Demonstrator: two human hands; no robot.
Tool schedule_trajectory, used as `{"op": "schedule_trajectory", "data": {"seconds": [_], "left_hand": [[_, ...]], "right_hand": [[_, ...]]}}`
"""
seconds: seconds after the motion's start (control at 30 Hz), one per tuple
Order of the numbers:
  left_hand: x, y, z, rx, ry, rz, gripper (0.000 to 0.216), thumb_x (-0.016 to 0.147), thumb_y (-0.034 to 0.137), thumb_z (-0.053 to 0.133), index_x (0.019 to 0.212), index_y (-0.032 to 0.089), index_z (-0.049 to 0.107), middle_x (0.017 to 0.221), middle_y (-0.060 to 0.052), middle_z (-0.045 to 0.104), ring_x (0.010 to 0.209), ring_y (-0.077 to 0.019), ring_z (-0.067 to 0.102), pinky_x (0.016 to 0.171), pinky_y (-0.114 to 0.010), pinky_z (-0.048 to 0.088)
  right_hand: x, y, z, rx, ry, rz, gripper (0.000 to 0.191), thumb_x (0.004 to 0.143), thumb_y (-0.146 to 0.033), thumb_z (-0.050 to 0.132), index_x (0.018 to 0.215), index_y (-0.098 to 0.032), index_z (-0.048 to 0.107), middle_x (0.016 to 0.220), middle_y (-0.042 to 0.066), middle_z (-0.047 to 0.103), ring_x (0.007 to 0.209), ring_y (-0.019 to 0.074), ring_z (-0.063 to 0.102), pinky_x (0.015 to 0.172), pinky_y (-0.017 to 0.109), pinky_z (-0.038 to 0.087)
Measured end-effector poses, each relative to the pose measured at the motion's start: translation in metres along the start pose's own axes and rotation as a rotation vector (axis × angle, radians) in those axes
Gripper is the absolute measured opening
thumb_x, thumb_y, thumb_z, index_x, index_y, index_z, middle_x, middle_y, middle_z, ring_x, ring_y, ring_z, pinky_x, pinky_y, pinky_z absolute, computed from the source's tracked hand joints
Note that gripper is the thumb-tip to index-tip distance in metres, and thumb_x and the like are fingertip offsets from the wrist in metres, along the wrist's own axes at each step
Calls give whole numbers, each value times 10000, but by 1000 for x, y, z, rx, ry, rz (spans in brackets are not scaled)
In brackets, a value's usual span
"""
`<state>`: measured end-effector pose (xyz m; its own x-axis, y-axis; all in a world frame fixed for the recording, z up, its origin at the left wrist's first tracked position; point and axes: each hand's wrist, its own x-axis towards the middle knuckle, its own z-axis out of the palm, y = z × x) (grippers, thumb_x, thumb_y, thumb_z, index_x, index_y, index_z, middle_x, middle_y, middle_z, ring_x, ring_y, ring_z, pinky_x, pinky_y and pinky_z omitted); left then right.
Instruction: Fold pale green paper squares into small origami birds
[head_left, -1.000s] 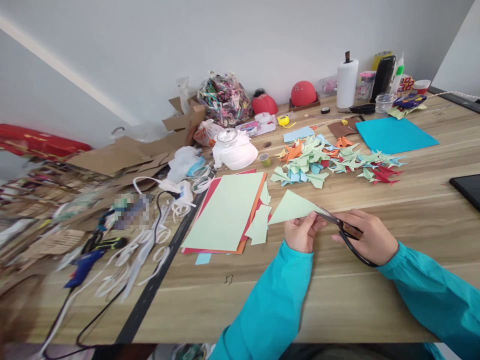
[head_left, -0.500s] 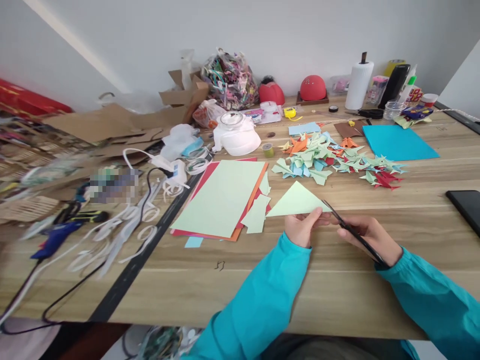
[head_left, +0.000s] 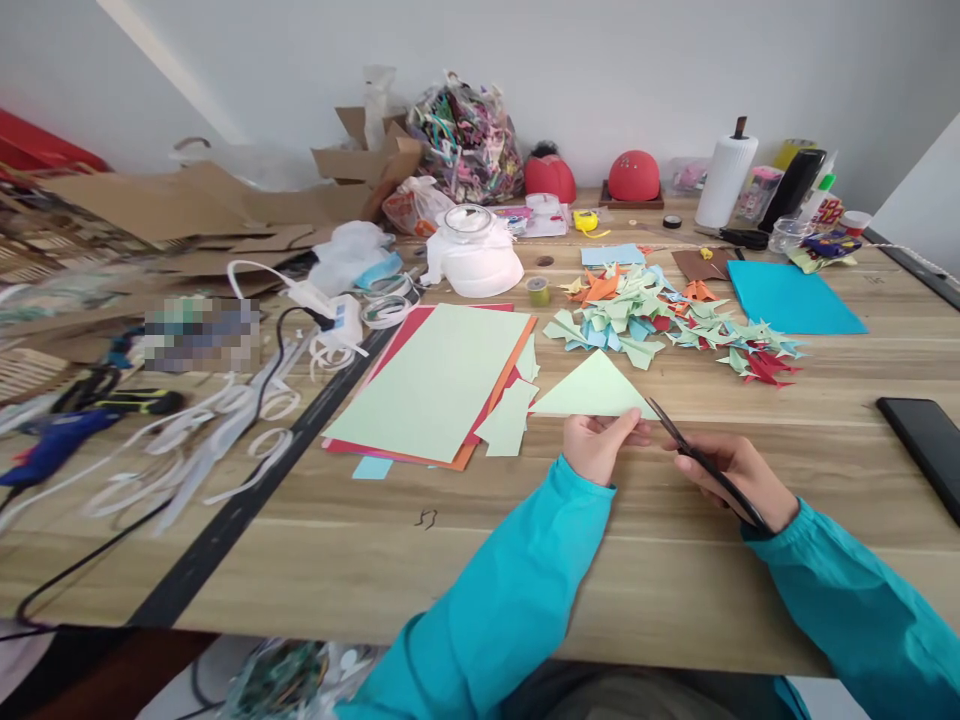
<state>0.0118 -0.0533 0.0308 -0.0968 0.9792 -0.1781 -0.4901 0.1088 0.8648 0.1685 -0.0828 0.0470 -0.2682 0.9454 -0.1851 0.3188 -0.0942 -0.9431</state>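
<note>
A pale green paper (head_left: 592, 388), folded into a triangle, is pinched along its lower edge by my left hand (head_left: 596, 445), thumb on top. My right hand (head_left: 739, 480) grips black scissors (head_left: 709, 462), their tips pointing up and left at the triangle's right corner. Whether the blades touch the paper, I cannot tell. Left of my left hand lies a stack of coloured sheets (head_left: 431, 385) with pale green on top. Cut pale green scraps (head_left: 508, 420) rest by its right side. Beyond my hands spreads a pile of folded paper pieces (head_left: 637, 310) in green, blue, orange and red.
A bright blue sheet (head_left: 795, 297) lies at the right, with a black phone (head_left: 926, 445) nearer the edge. On the left are a power strip (head_left: 337, 325), white strips and a blue glue gun (head_left: 64, 440). A white roll (head_left: 726, 180) stands at the back.
The camera view has tilted and shifted slightly. My left hand still pinches the folded paper and my right hand still grips the scissors, at the same corner.
</note>
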Motion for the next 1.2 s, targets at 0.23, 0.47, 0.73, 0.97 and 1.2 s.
{"op": "schedule_trajectory", "data": {"seconds": [0.23,0.47,0.73,0.97,1.2], "left_hand": [[-1,-1,1,34,-9,3,264,474,292,788,611,103,664,544,-55,654,482,-170,610,458,-277,526],[-1,-1,1,51,9,3,268,470,291,785,602,94,659,534,-55,647,487,-173,613,452,-270,532],[0,-2,0,61,-5,16,249,487,292,777,599,103,661,540,-54,650,491,-175,613,458,-283,530],[-1,-3,0,53,4,23,233,507,279,767,600,97,657,538,-54,647,485,-168,608,443,-273,520],[-1,-1,1,42,11,26,237,491,276,775,594,100,655,547,-53,651,487,-169,609,440,-271,520]], "right_hand": [[0,1,0,-11,-20,-6,526,694,-531,597,951,-77,670,427,-48,396,362,53,328,334,191,256],[0,1,0,-21,-14,-12,498,707,-515,595,943,-84,674,412,-54,369,364,49,309,320,183,240],[0,3,1,-37,-7,14,537,684,-558,599,932,-90,684,441,-39,407,362,49,316,329,191,260],[1,1,2,-58,7,24,562,663,-581,600,916,-88,692,440,-35,419,364,61,339,360,210,306],[1,6,2,-53,11,6,519,698,-541,594,933,-86,680,423,-46,383,343,48,307,313,191,224]]}}
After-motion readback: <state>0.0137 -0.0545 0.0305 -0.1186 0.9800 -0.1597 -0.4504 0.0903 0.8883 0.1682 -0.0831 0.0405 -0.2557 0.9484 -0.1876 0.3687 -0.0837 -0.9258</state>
